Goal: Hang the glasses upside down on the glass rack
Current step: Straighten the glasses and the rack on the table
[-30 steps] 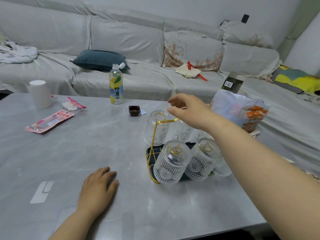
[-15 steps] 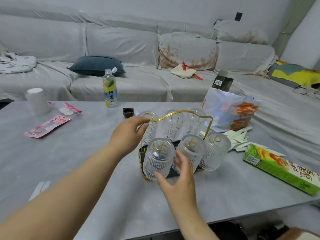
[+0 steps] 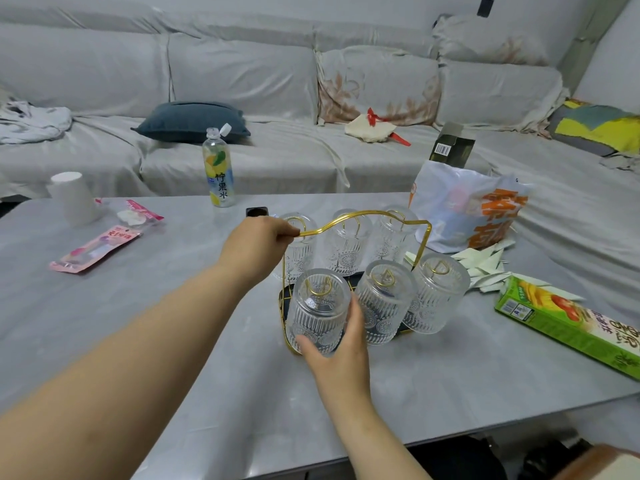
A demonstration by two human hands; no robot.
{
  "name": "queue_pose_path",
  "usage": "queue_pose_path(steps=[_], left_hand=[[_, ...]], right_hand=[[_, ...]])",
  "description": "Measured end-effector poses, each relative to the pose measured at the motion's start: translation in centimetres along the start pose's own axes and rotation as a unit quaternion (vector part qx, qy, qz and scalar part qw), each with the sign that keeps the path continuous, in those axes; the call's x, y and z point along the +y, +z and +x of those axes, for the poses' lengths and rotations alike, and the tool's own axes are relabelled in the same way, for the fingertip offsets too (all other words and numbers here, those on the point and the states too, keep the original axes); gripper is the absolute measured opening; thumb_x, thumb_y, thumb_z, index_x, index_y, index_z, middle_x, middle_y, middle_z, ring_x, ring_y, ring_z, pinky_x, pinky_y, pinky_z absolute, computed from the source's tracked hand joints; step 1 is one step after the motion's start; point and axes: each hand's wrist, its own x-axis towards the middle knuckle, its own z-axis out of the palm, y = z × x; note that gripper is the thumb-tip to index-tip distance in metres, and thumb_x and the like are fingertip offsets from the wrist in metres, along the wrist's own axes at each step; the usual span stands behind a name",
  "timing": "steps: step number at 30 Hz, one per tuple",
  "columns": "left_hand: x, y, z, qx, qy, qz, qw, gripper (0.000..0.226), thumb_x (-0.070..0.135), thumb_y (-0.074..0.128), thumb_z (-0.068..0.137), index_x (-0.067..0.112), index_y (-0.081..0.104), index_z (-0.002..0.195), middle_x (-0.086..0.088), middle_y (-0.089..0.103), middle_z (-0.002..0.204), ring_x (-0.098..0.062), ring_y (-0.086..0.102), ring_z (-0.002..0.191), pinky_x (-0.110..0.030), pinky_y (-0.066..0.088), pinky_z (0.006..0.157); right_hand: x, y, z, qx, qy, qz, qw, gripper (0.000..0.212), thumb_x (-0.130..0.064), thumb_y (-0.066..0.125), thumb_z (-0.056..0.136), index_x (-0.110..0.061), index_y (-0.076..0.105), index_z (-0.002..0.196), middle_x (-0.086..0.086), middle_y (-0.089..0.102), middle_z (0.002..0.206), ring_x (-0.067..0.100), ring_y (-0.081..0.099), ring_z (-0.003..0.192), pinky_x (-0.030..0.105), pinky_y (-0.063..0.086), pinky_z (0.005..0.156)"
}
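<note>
Glasses (image 3: 382, 301) hang inverted; left hand (image 3: 258, 249) grips rack handle (image 3: 360, 220)

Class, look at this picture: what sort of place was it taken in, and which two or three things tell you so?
Most likely a home living room. A long covered sofa with a cushion runs behind a low table, which holds everyday clutter: a drink bottle, a shopping bag and a rack of glasses.

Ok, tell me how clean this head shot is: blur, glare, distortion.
Head view: sharp around the glass rack and near-left glass; soft, even light, only faint sheen on the table; wide-angle bending at the edges; left forearm looms large and slightly soft.
</note>
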Motion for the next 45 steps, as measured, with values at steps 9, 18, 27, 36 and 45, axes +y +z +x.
queue_pose_path(steps=[9, 18, 27, 36, 45], left_hand=[[-0.3, -0.3, 0.1, -0.019, 0.001, -0.019, 1.0, 0.02, 0.011, 0.053, 0.084, 0.011, 0.066, 0.099, -0.014, 0.068, 0.106, -0.03, 0.059, 0.099, -0.035, 0.046, 0.083], [-0.3, -0.4, 0.2, -0.023, -0.003, -0.032, 0.999, 0.019, 0.011, 0.054, 0.084, 0.011, 0.066, 0.098, -0.014, 0.069, 0.106, -0.03, 0.059, 0.099, -0.034, 0.046, 0.082], [-0.4, -0.2, 0.0, -0.013, -0.006, -0.034, 0.999, 0.019, 0.011, 0.054, 0.084, 0.011, 0.067, 0.097, -0.014, 0.069, 0.105, -0.031, 0.059, 0.099, -0.034, 0.046, 0.081], [-0.4, -0.1, 0.0, -0.01, -0.008, -0.039, 0.999, 0.019, 0.011, 0.053, 0.084, 0.011, 0.066, 0.098, -0.015, 0.068, 0.105, -0.03, 0.058, 0.099, -0.031, 0.043, 0.08], [-0.4, -0.1, -0.1, -0.006, -0.003, -0.022, 1.0, 0.02, 0.013, 0.052, 0.085, 0.012, 0.066, 0.098, -0.014, 0.069, 0.105, -0.031, 0.059, 0.098, -0.034, 0.046, 0.079]], right_hand=[[-0.9, 2.1, 0.7, 0.093, 0.003, -0.028, 0.995, 0.087, -0.011, 0.08, 0.054, -0.005, 0.034, 0.128, 0.019, 0.041, 0.128, 0.031, 0.035, 0.121, 0.024, 0.021, 0.099], [-1.4, 2.8, 0.6, 0.136, 0.022, -0.034, 0.99, 0.08, -0.016, 0.08, 0.055, -0.004, 0.039, 0.123, 0.018, 0.044, 0.126, 0.032, 0.037, 0.12, 0.034, 0.024, 0.103], [-0.9, 2.7, 0.2, 0.137, 0.032, 0.01, 0.99, 0.079, -0.013, 0.079, 0.058, -0.005, 0.037, 0.124, 0.015, 0.043, 0.129, 0.026, 0.036, 0.121, 0.032, 0.027, 0.103], [-0.9, 3.1, 0.3, 0.16, 0.027, -0.001, 0.987, 0.08, -0.013, 0.079, 0.057, 0.0, 0.036, 0.123, 0.021, 0.042, 0.128, 0.033, 0.035, 0.121, 0.024, 0.02, 0.1], [-1.4, 1.9, -1.0, 0.109, 0.026, -0.014, 0.994, 0.089, -0.022, 0.079, 0.059, -0.007, 0.029, 0.131, 0.013, 0.036, 0.136, 0.026, 0.029, 0.128, 0.024, 0.019, 0.103]])
